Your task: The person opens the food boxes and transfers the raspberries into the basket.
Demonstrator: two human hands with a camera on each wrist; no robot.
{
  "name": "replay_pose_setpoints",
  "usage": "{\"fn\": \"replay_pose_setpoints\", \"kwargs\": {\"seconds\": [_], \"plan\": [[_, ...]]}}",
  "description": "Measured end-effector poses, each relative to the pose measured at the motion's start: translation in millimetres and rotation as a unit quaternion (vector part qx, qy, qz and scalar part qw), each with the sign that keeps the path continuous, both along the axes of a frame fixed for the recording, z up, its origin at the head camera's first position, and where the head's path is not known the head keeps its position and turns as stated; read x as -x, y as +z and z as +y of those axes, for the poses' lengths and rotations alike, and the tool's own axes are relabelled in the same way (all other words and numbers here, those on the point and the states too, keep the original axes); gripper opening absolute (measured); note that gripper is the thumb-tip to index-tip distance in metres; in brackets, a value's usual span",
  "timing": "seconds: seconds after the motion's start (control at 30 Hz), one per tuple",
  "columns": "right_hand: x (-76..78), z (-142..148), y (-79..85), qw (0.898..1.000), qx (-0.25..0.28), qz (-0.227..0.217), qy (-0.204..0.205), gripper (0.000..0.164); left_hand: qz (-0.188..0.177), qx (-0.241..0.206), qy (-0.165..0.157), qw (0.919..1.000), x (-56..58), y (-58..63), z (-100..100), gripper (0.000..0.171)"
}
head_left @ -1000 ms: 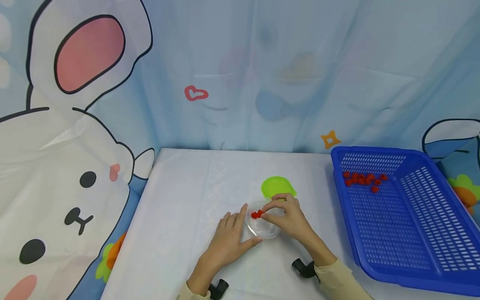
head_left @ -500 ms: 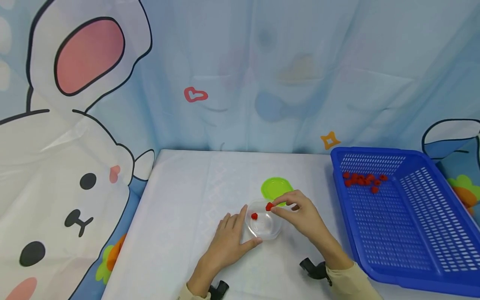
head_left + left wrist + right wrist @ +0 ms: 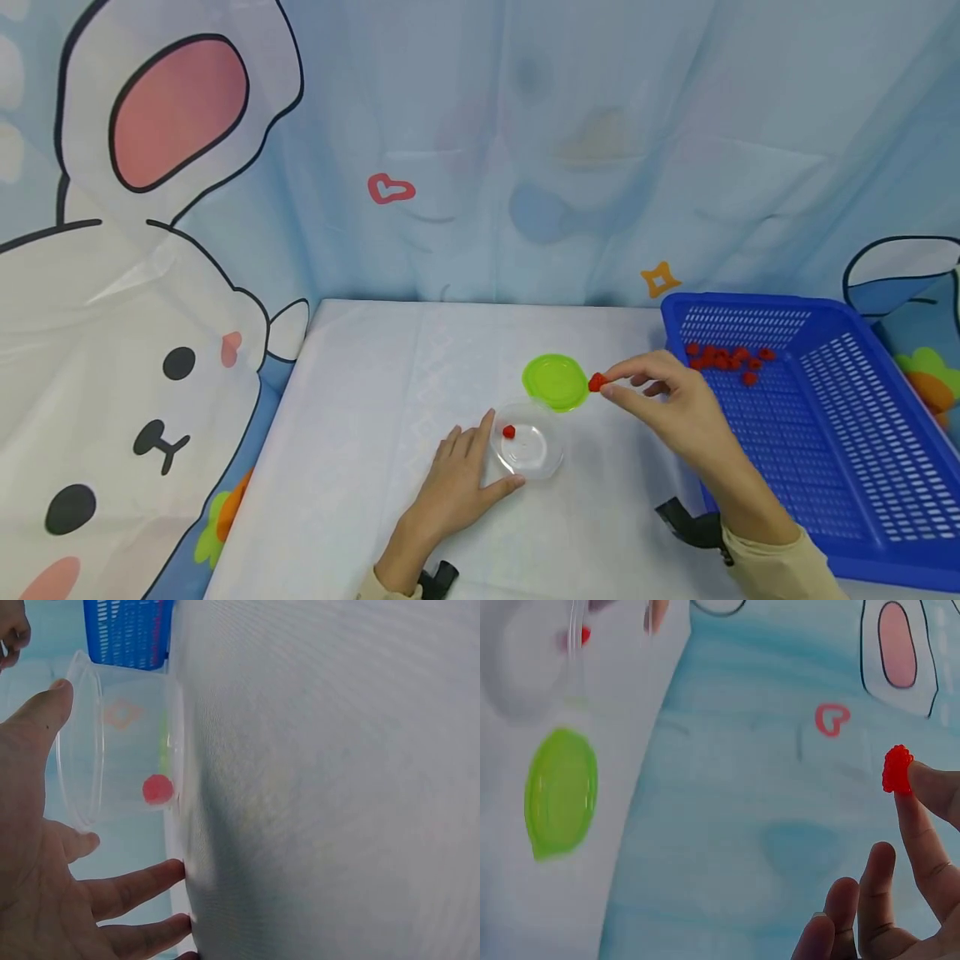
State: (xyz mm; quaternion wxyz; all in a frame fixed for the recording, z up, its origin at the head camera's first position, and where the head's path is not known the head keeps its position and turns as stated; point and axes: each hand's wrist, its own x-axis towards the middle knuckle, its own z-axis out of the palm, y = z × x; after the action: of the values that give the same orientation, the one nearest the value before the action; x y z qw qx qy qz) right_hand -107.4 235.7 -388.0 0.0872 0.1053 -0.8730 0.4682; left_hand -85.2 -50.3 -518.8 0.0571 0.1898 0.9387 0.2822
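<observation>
Between thumb and index finger, my right hand [image 3: 675, 408] pinches a red raspberry [image 3: 897, 769] above the table, close to the right edge of the green lid [image 3: 555, 382]. A clear plastic container [image 3: 543, 450] stands in front of the lid, with one red raspberry [image 3: 509, 432] on its bottom. My left hand [image 3: 457, 492] rests at the container's left side, its fingers spread and fairly straight, the index finger and thumb at the rim. Seen from the left wrist, some fingertips [image 3: 174, 871] touch the white cloth.
At the right stands a blue plastic basket [image 3: 810, 562] with several red raspberries [image 3: 723, 360] in its far left part. White cloth [image 3: 375, 392] covers the table. A printed curtain [image 3: 480, 125] hangs behind and at the left.
My right hand has lifted one raspberry out of the container and carried it right and away from me, past the lid. The left hand has stayed in place.
</observation>
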Motion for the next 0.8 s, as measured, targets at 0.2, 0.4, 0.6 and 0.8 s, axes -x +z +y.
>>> {"fn": "replay_pose_setpoints", "kwargs": {"seconds": [0.2,0.4,0.6,0.8], "plan": [[14.0,53.5,12.1,0.997,-0.013,-0.034,-0.069,0.026,-0.012,0.001,0.004,0.9999,-0.1,1.9,0.6,0.099],[42.4,118.3,6.7,0.987,-0.035,-0.076,-0.134,0.042,-0.01,0.002,0.007,0.9999,-0.7,3.2,0.6,0.098],[68.1,172.2,-26.2,0.971,-0.028,-0.13,-0.199,0.057,-0.01,0.005,0.006,0.9999,-0.5,3.4,0.0,0.098],[81.3,205.4,-57.6,0.96,-0.011,-0.163,-0.227,0.059,-0.013,0.003,0.005,0.9999,0.4,3.2,0.2,0.099]]}}
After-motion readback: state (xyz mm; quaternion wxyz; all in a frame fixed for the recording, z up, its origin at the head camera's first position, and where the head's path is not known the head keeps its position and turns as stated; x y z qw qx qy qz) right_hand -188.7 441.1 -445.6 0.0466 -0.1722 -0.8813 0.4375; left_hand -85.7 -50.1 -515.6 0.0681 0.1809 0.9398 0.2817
